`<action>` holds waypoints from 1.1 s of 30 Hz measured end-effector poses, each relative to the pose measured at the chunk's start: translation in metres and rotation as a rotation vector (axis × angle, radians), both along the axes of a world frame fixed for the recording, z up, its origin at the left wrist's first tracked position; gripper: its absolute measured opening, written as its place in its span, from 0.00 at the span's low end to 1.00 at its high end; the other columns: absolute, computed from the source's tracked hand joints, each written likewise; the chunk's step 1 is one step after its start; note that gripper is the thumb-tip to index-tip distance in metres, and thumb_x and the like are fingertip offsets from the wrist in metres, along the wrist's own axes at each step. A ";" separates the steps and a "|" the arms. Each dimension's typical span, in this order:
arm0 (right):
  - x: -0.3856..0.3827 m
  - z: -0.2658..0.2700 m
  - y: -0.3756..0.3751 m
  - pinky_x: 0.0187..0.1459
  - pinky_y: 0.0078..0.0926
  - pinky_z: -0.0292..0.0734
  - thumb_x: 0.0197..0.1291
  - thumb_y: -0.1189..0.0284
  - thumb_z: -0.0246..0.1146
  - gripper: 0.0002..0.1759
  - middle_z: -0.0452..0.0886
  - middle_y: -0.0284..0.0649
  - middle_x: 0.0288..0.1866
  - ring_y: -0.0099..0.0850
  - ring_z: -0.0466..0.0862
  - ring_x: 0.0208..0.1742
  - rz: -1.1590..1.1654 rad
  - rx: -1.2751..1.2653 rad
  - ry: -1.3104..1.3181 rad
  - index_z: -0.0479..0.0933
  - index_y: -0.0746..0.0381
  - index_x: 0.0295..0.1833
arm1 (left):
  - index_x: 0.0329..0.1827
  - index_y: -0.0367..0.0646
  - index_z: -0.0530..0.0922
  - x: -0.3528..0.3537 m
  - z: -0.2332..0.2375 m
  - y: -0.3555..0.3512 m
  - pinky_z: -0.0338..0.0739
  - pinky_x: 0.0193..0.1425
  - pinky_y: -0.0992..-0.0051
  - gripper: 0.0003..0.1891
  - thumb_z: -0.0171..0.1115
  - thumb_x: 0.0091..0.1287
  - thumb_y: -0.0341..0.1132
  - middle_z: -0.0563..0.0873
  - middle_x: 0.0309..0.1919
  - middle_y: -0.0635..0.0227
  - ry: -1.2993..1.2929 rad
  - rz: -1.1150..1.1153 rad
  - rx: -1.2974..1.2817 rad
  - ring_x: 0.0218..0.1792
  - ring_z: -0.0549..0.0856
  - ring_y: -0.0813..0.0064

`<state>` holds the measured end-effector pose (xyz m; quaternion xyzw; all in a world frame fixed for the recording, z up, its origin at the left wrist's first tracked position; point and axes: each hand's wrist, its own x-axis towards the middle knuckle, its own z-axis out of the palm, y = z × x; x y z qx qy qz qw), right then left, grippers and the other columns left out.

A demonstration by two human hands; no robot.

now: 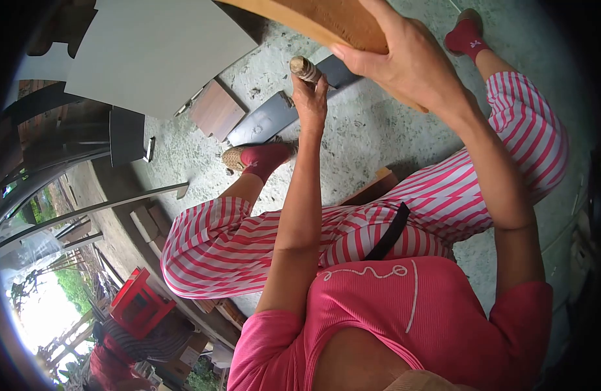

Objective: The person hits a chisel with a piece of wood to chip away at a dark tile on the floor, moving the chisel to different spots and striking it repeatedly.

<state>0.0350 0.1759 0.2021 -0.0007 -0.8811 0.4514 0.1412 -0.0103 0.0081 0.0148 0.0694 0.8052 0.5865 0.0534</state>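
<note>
My left hand (pixel 308 107) is closed round a wooden handle (pixel 305 68), its cut round end facing up towards me. The working end of that tool is mostly hidden below the hand. My right hand (pixel 414 65) grips the edge of a thick, curved wooden piece (pixel 313 23), thumb on the near side and fingers over it. That piece is raised close to the camera and runs out of the top of the view. Beneath the left hand, a dark grey plank (pixel 265 118) lies on the floor between my feet.
A large grey panel (pixel 157 55) lies at the upper left, beside a brown wood-grain board (pixel 217 109). A metal bar (pixel 128 205) crosses the left side. Another wooden piece (pixel 372 189) rests between my legs. Lower left are a red plastic item (pixel 139 303) and another person (pixel 111 362).
</note>
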 end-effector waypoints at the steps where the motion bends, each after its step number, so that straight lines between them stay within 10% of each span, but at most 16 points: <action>1: -0.004 0.033 0.007 0.46 0.35 0.83 0.52 0.63 0.67 0.48 0.75 0.64 0.53 0.47 0.84 0.43 0.124 -0.193 -0.253 0.48 0.67 0.72 | 0.54 0.35 0.65 0.002 0.003 -0.001 0.75 0.47 0.73 0.20 0.62 0.61 0.25 0.82 0.40 0.57 -0.032 -0.006 -0.028 0.40 0.81 0.70; 4: -0.006 0.004 0.003 0.37 0.38 0.82 0.52 0.62 0.67 0.34 0.82 0.51 0.36 0.44 0.85 0.36 0.033 0.089 0.114 0.65 0.58 0.64 | 0.53 0.35 0.65 0.002 0.011 0.005 0.75 0.47 0.72 0.19 0.61 0.61 0.24 0.81 0.40 0.56 -0.040 0.001 -0.062 0.41 0.81 0.71; 8: 0.004 -0.066 0.000 0.42 0.40 0.80 0.51 0.64 0.67 0.40 0.83 0.52 0.42 0.47 0.84 0.40 0.187 0.140 -0.437 0.59 0.51 0.70 | 0.56 0.36 0.66 0.006 0.003 0.006 0.73 0.52 0.71 0.22 0.61 0.59 0.23 0.82 0.42 0.57 0.009 0.040 -0.025 0.45 0.81 0.71; 15: 0.006 -0.011 0.002 0.43 0.40 0.80 0.50 0.65 0.68 0.38 0.82 0.51 0.44 0.47 0.84 0.41 0.084 0.127 -0.195 0.62 0.52 0.68 | 0.52 0.37 0.67 0.011 0.000 0.009 0.73 0.50 0.73 0.18 0.60 0.60 0.24 0.81 0.40 0.59 0.027 -0.008 0.035 0.43 0.80 0.72; 18: -0.005 0.011 0.006 0.45 0.37 0.84 0.52 0.65 0.67 0.49 0.76 0.64 0.50 0.47 0.84 0.41 0.068 0.182 0.124 0.46 0.67 0.72 | 0.48 0.37 0.67 0.009 0.004 0.007 0.73 0.48 0.73 0.15 0.60 0.60 0.24 0.80 0.38 0.61 -0.007 -0.013 -0.011 0.40 0.79 0.72; 20: 0.000 -0.005 -0.003 0.40 0.38 0.81 0.49 0.67 0.69 0.37 0.82 0.51 0.43 0.45 0.84 0.41 -0.061 0.162 0.229 0.63 0.52 0.67 | 0.49 0.38 0.68 0.011 0.006 0.009 0.73 0.49 0.72 0.16 0.61 0.60 0.25 0.81 0.39 0.61 -0.014 0.002 0.002 0.42 0.79 0.72; 24: 0.013 -0.069 -0.006 0.40 0.36 0.82 0.51 0.66 0.68 0.39 0.82 0.53 0.43 0.44 0.85 0.39 0.074 0.312 -0.210 0.59 0.48 0.69 | 0.51 0.37 0.68 0.007 -0.012 0.008 0.73 0.48 0.72 0.17 0.61 0.60 0.26 0.81 0.40 0.61 0.117 0.010 0.044 0.41 0.80 0.71; 31: 0.007 -0.006 0.007 0.38 0.40 0.81 0.50 0.64 0.69 0.37 0.83 0.49 0.32 0.47 0.84 0.33 -0.037 0.123 -0.001 0.62 0.52 0.66 | 0.49 0.38 0.68 0.006 -0.011 0.001 0.74 0.46 0.71 0.16 0.62 0.60 0.26 0.80 0.36 0.64 -0.031 -0.017 -0.048 0.37 0.79 0.71; 33: 0.002 0.025 0.009 0.46 0.40 0.83 0.53 0.64 0.67 0.50 0.72 0.64 0.55 0.47 0.82 0.47 0.031 -0.008 -0.043 0.45 0.66 0.73 | 0.49 0.38 0.68 0.008 -0.008 0.002 0.73 0.47 0.72 0.16 0.62 0.60 0.26 0.80 0.36 0.63 -0.011 -0.016 -0.036 0.38 0.78 0.71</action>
